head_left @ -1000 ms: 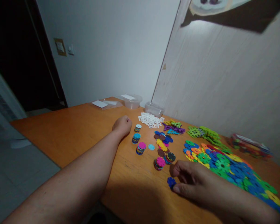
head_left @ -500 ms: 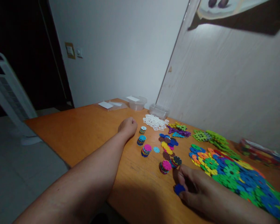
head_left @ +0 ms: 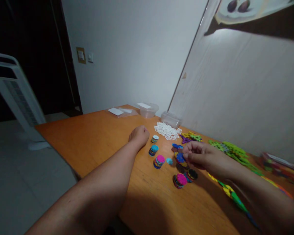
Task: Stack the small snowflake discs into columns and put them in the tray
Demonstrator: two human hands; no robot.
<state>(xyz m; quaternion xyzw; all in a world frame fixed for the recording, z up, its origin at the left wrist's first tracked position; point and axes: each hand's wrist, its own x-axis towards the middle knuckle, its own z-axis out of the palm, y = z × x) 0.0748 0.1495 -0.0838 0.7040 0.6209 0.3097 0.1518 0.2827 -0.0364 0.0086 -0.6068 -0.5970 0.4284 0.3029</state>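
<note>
My left hand rests on the wooden table as a closed fist, with no object showing in it. Just to its right stands a small stack of discs topped in white. Two more stacks, one topped in light blue and one in pink, come nearer to me. My right hand pinches a blue notched disc over a loose pile of mixed discs. Below that hand are a pink-topped stack and a black-topped stack. A single light blue disc lies flat between the stacks.
White lattice pieces lie before a clear box. A clear round tub and a plastic bag with white cards are at the back. Green pieces lie right; my right arm covers much of the colourful pile.
My right hand has moved from the near side of the table up and away, carrying the blue disc over the loose discs. My left fist stays beside the white-topped stack. The view has shifted slightly.
</note>
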